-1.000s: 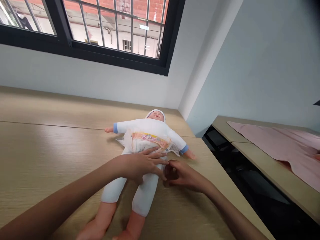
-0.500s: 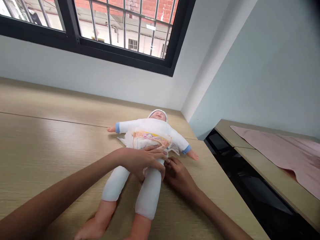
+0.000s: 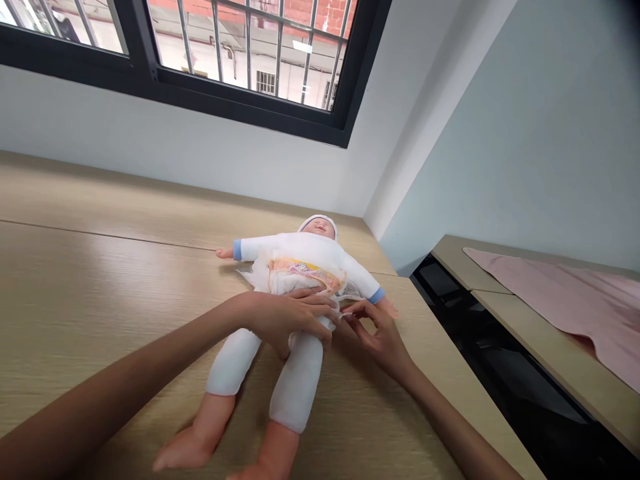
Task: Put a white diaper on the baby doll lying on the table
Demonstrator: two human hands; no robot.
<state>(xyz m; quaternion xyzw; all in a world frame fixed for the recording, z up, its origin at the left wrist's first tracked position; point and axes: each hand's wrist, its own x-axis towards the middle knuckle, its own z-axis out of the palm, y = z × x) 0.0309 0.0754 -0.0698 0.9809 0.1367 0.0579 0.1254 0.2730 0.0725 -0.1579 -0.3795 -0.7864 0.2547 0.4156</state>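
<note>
A baby doll in a white suit with blue cuffs lies on its back, its head toward the wall. Around its middle is a white diaper with an orange and yellow printed front. My left hand rests across the doll's hip and upper thigh, fingers stretched out over the diaper's lower part. At the doll's side on the right, my right hand pinches a thin white edge of the diaper between thumb and forefinger. The diaper's underside is hidden.
The doll lies on a wooden table. A dark gap separates it from a second surface on the right, which carries a pink cloth. Behind stands a wall with a barred window.
My right hand has moved up and outward from low beside the doll's hip, and now pulls a thin white diaper edge outward. My left hand stays nearly in place.
</note>
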